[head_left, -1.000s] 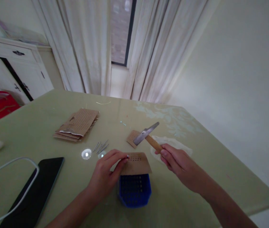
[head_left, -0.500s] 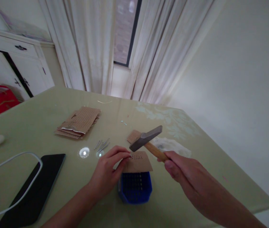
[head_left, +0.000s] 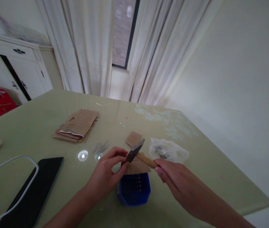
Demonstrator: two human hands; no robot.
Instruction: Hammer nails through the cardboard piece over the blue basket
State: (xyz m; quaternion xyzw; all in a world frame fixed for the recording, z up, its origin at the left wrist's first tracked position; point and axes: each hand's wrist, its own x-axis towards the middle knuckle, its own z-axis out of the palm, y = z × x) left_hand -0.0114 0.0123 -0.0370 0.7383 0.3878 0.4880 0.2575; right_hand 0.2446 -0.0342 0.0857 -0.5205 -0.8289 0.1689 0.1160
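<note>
The left hand (head_left: pixel 108 173) lies low over the table (head_left: pixel 41 139), forearm entering from the lower left and wrist nearly straight. Its thumb and index finger are drawn together in a pinch at the upper left corner of the cardboard sheet (head_left: pixel 139 167). Whether anything is held between the tips is too small to tell. The remaining fingers are curled loosely underneath.

The right hand (head_left: pixel 172 178) enters from the lower right and is wrapped fully around the lower end of the wooden handle of the hammer (head_left: pixel 139 153). The handle slopes up and to the left. The metal head is just above the pinched fingertips and over the perforated sheet's far edge. Contact between the head and the sheet cannot be confirmed.

The cardboard sheet rests on top of the blue block (head_left: pixel 134 192), which stands on the table between the two forearms, near the table's front edge.

Open table surface lies to the right of the right forearm, as far as the right table edge. Beyond the hammer head, a clear plastic bag (head_left: pixel 169 151) and a small cardboard piece (head_left: pixel 134 138) lie near it. A cluster of loose nails (head_left: pixel 100 147) lies just beyond the left hand. A cardboard stack (head_left: pixel 77 125) lies farther back on the left. A black tablet (head_left: pixel 33 188), crossed by a white cable (head_left: pixel 13 160), occupies the near left area, well apart from the left forearm.
</note>
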